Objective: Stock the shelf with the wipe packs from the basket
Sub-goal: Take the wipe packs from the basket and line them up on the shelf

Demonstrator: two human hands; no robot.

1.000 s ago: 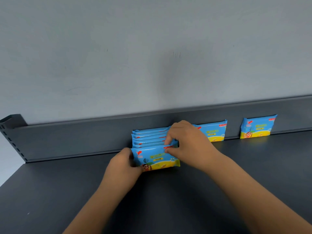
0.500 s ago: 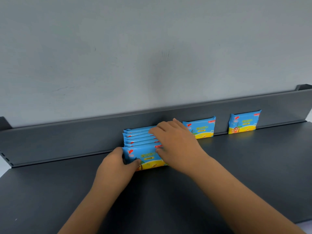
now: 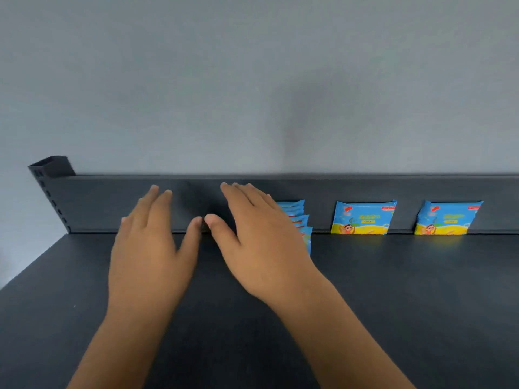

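Both hands, left hand (image 3: 151, 248) and right hand (image 3: 258, 248), hover flat, fingers straight.

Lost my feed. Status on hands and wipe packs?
Both open, empty: left hand, right hand. Upright wipe-pack row against shelf back. Nothing in the way.

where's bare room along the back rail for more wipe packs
Widest: along the back rail from the left post to the stacked row, where the left hand and right hand are. Narrow gaps flank the middle pack. Crowded at the row.
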